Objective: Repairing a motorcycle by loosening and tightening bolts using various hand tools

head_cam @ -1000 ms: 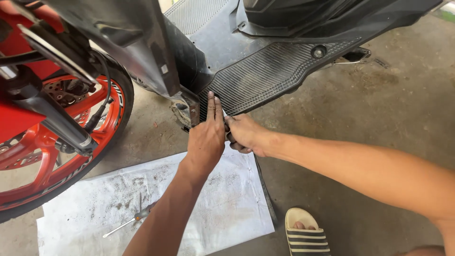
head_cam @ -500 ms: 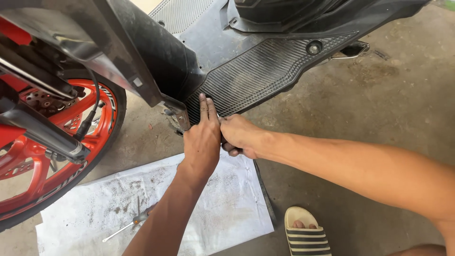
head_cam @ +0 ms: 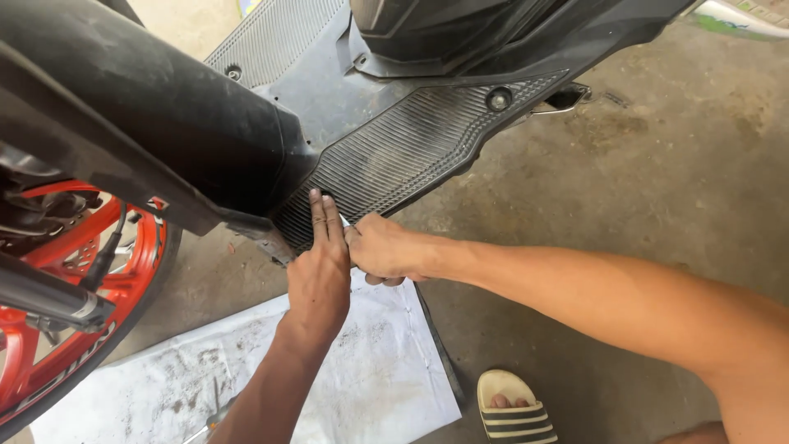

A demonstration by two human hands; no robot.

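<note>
A scooter's black ribbed footboard [head_cam: 411, 156] slopes down toward me. My left hand [head_cam: 320, 275] lies flat against its lower front edge, fingers straight and together, holding nothing. My right hand [head_cam: 382, 251] is right beside it, touching it, with the fingers curled around something small at the same edge. Only a pale thin tip [head_cam: 344, 220] of that thing shows between the two hands; the rest is hidden in the fist.
A black front fender [head_cam: 164, 123] fills the upper left above a red-spoked wheel [head_cam: 74, 329]. A dirty white sheet [head_cam: 378, 386] with a metal tool [head_cam: 215, 415] lies on the concrete floor below my arms. A striped sandal on a foot [head_cam: 514, 411] is at the bottom.
The view has shifted, so the fender covers more of the left. Both hands remain together at the footboard's lower edge, barely moved against it.
</note>
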